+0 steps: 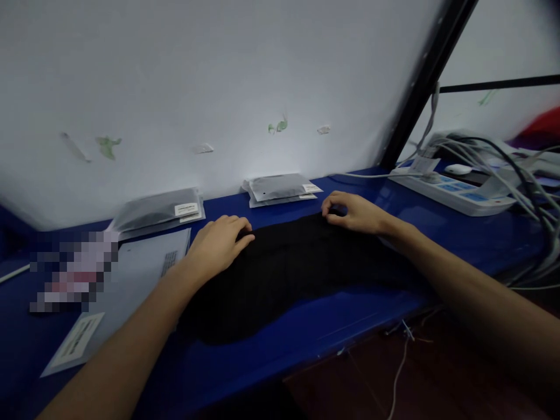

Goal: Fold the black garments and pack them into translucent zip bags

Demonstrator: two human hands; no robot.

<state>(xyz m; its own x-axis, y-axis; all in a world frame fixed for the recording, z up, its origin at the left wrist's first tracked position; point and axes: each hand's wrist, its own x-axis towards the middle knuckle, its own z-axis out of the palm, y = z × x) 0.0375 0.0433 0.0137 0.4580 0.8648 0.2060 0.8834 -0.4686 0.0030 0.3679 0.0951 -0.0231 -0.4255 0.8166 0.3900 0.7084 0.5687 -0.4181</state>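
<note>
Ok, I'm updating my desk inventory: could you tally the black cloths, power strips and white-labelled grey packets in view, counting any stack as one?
Black cloth: 1
Power strip: 1
Grey packets, stacks counted once: 3
Total: 5

Saw cloth (280, 268) on the desk (324, 318) in mid-frame, with left hand (222, 245) and right hand (356, 213) at its far side. Noted packet (280, 188) behind, before the wall (245, 70); second packet (151, 211) and flat bag (140, 265) at frame left, power strip (492, 203) at right.
</note>
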